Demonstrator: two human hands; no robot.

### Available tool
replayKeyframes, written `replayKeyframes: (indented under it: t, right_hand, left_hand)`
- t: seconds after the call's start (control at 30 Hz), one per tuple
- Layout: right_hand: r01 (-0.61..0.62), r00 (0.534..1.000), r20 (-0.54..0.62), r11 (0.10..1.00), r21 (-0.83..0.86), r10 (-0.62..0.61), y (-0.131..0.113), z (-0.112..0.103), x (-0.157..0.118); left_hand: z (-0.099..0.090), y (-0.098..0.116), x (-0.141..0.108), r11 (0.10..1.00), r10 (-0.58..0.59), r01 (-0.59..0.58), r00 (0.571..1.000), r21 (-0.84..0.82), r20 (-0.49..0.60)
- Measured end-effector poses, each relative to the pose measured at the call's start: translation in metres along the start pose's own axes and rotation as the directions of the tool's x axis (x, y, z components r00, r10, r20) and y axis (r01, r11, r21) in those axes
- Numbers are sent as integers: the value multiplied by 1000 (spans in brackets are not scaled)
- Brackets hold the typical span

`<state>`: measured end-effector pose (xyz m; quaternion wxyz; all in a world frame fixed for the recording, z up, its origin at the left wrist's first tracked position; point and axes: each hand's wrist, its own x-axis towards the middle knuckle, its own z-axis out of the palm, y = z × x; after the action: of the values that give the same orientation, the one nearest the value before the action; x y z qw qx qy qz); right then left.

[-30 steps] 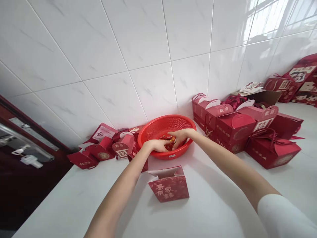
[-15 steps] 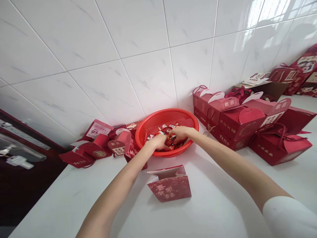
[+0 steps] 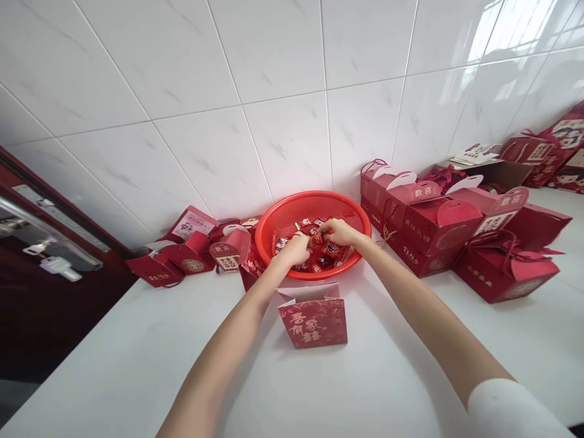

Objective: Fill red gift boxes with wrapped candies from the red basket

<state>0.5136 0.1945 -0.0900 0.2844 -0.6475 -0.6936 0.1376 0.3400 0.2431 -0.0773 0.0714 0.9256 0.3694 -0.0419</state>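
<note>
Both my hands are inside a red plastic colander basket (image 3: 314, 275) by the wall, among wrapped candies (image 3: 334, 249). My left hand (image 3: 298, 248) is closed, its fingers turned down into the candies; what it holds is hidden. My right hand (image 3: 338, 231) is bent at the fingers and pinches a red-wrapped candy (image 3: 314, 238) near the middle of the pile. In front of the basket, between my forearms, stands a dark red gift box (image 3: 314, 325) with its top open and pale characters on its front.
Several red gift boxes (image 3: 194, 250) crowd the left side against the tiled wall (image 3: 196, 164). More red boxes (image 3: 433, 228) are stacked on the right, with a brown carton (image 3: 513, 172) holding ribbons behind them. A dark door (image 3: 55, 292) with keys stands beyond the white table's (image 3: 128, 347) left edge.
My right hand has lifted slightly and its fingers have drawn up from the candies. The left hand stays low in the basket. The whole view has shifted a little.
</note>
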Motion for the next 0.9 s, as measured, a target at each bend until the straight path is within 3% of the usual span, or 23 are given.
replayKeyframes:
  t: [0.37, 0.67, 0.9]
  right_hand:
    - [-97, 942, -308, 987, 129, 133, -9, 3, -13]
    - [-111, 823, -513, 955, 274, 243, -4, 9, -25]
    - [-117, 723, -606, 923, 366, 332, 5, 12, -29]
  left_hand:
    - [12, 7, -19, 996, 15, -16, 1000, -86, -14]
    - [20, 15, -27, 994, -1, -10, 996, -113, -92]
    - [23, 17, -22, 985, 29, -49, 992, -163, -124]
